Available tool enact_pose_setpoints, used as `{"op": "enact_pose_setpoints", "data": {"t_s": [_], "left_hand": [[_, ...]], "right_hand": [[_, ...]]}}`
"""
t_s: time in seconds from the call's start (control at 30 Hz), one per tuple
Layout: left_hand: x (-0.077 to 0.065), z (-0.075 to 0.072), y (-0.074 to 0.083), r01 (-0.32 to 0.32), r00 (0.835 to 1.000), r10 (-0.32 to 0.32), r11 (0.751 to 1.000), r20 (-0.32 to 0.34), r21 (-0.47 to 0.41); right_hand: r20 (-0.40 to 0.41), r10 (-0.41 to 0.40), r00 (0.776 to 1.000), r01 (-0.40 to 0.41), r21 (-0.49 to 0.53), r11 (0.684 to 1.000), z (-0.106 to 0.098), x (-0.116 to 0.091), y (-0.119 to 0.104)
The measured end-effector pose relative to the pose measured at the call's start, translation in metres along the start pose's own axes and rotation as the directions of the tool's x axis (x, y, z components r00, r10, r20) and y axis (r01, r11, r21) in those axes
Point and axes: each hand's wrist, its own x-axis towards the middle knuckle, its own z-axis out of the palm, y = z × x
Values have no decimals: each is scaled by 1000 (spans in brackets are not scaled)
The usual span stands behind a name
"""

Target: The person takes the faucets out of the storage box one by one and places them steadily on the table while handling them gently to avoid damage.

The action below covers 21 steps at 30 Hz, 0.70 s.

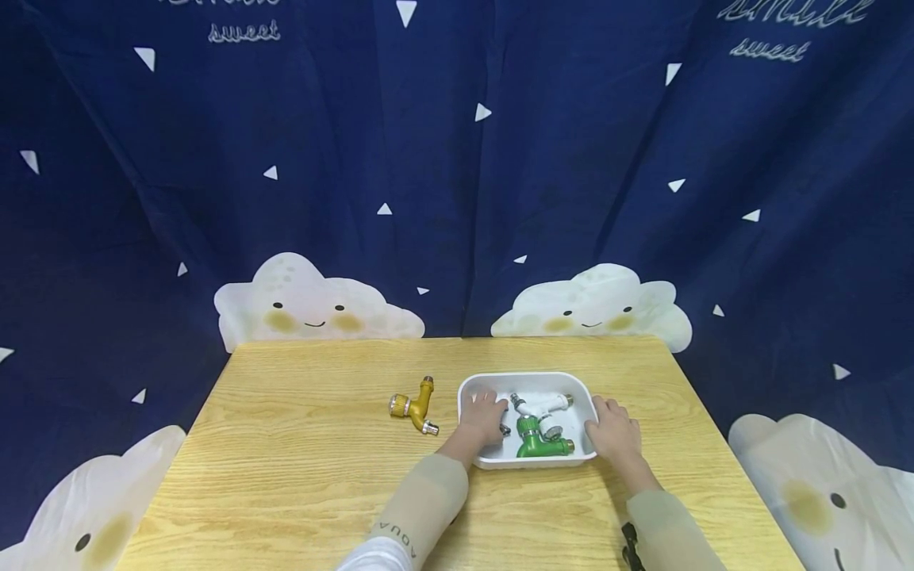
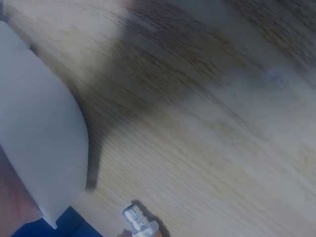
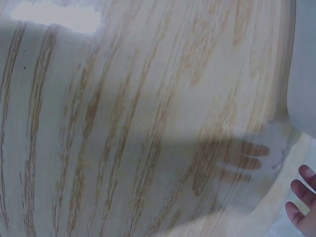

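A white plastic tray (image 1: pixel 524 462) stands on the wooden table. My left hand (image 1: pixel 483 417) reaches into its left side, fingers bent over a tap whose silver ends (image 1: pixel 505 430) show beside the fingers; the hand hides its body. Beside them in the tray lie a white tap (image 1: pixel 550 405) and a green tap (image 1: pixel 539 446). At the tray's right rim, my right hand (image 1: pixel 616 431) holds on, thumb at the rim and fingers along the outside. Those fingers (image 3: pixel 301 195) appear at the edge of the right wrist view. The left wrist view shows the tray's outer wall (image 2: pixel 44 113).
Left of the tray, a yellow tap (image 1: pixel 417 406) with silver ends lies on the table (image 1: pixel 300 452); its silver end (image 2: pixel 140 220) shows in the left wrist view. A dark blue curtain (image 1: pixel 428 143) with clouds and white triangles hangs around the table's far edge and sides.
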Motion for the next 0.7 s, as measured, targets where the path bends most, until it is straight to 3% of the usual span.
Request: {"op": "enact_pose_setpoints", "data": {"t_s": [0.5, 0.57, 0.6, 0.7], "left_hand": [[-4, 1, 6, 54, 998, -52, 997, 24, -55], [-5, 1, 6, 56, 998, -55, 997, 20, -50], [-3, 6, 5, 43, 999, -43, 998, -14, -48], [-4, 6, 5, 47, 999, -48, 998, -12, -48]], "right_hand": [[-10, -10, 1000, 10, -8, 1000, 0, 1, 0], [-10, -10, 1000, 10, -9, 1000, 0, 1, 0], [-10, -10, 1000, 10, -9, 1000, 0, 1, 0], [-7, -10, 1000, 10, -12, 1000, 1, 1, 1]]}}
